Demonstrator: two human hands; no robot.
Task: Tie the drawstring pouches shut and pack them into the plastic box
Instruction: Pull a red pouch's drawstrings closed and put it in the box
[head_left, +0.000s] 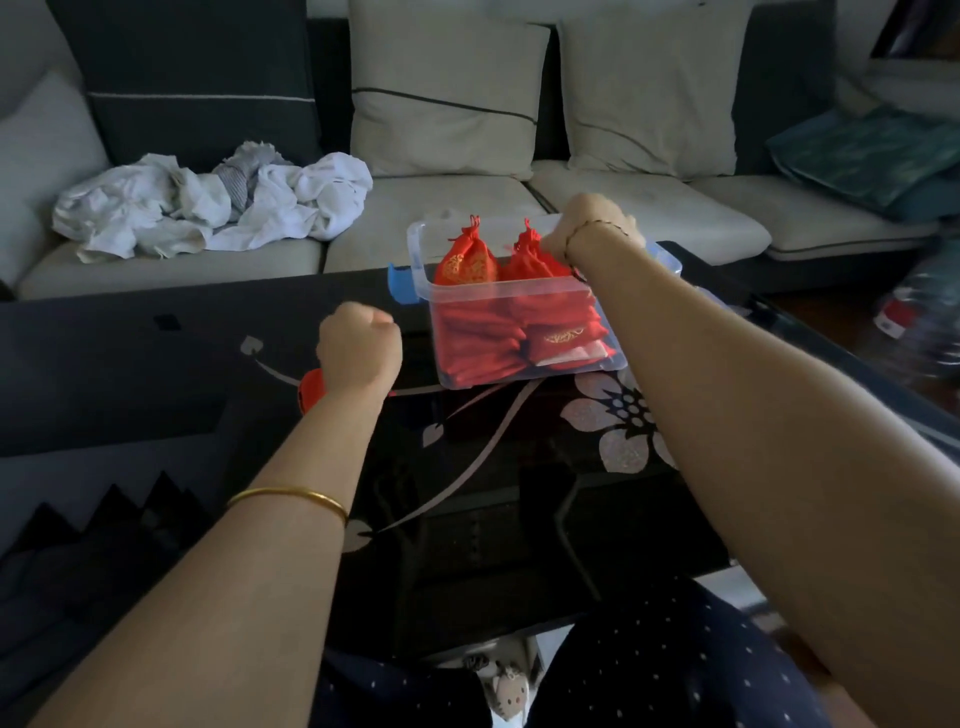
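A clear plastic box (519, 374) with blue latches stands on the dark glass table (156, 374), holding several red drawstring pouches. Two tied pouches stand upright at its back, one on the left (465, 260) and one on the right (527, 260). My right hand (587, 228) reaches over the box, and its fingers close on the right upright pouch. My left hand (358, 348) is fisted on the table left of the box, with a red pouch (310, 389) showing just under its wrist; the fist hides most of it.
A sofa with beige and dark cushions (447, 93) runs behind the table, with a heap of white cloth (208, 202) on its left seat. A teal cushion (862, 150) lies at the right. The table bears a flower pattern (618, 415).
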